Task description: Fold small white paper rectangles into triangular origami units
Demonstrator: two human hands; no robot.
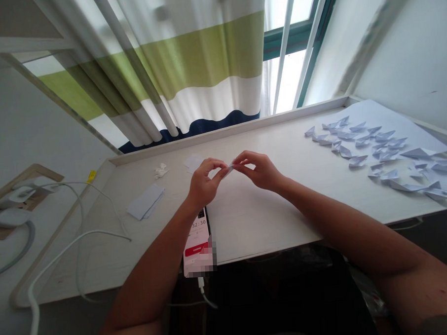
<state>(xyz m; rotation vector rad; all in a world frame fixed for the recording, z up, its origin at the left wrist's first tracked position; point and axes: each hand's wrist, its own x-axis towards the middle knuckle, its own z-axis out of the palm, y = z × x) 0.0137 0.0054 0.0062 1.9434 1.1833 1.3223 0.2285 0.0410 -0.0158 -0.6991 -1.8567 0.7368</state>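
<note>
Above the middle of the white desk, a small folded piece of white paper is pinched between both hands. My left hand is closed on its left side, thumb and fingers together. From the right, my right hand grips the other end between thumb and fingertips. The fingers cover much of the paper, so its exact shape cannot be made out. Just behind my left hand lies a flat white sheet, partly hidden. A phone with a lit screen rests under my left forearm at the desk's front edge.
Several folded paper pieces spread over the desk's right side, near a large white sheet. Paper slips and a crumpled white scrap lie left. White cables run from a socket strip. A raised rim borders the desk's back.
</note>
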